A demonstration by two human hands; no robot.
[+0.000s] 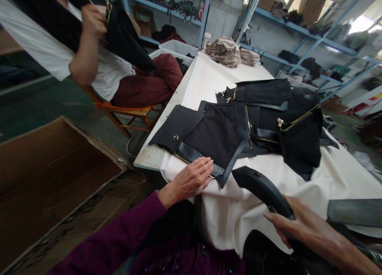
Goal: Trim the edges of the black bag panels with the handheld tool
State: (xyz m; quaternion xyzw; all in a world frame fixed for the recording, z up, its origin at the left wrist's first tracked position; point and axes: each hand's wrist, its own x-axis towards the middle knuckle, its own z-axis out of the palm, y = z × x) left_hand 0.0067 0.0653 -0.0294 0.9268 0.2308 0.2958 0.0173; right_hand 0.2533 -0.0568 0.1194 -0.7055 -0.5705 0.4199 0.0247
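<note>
On the table edge lies a black fabric bag panel point(213, 138) with dark leather-like trim, a small metal ring fitting and a gold zipper point(180, 158) along its near side. My left hand point(191, 177) rests flat over the panel's near edge, fingers stretched out on the trim beside the zipper. In my right hand point(301, 221) is a black curved handheld tool point(261, 185), its thumb pressed on the handle. The tool's blunt end points toward the panel and stays apart from it; its lower part is hidden. More black zippered pieces point(268, 116) are heaped behind the panel.
White cloth point(191, 94) covers the table. Folded brownish fabric pieces point(223, 52) are stacked at its far end. A large open cardboard box point(59, 159) stands at left. A seated co-worker point(143, 86) holds a black piece. Blue shelves point(167, 6) line the back.
</note>
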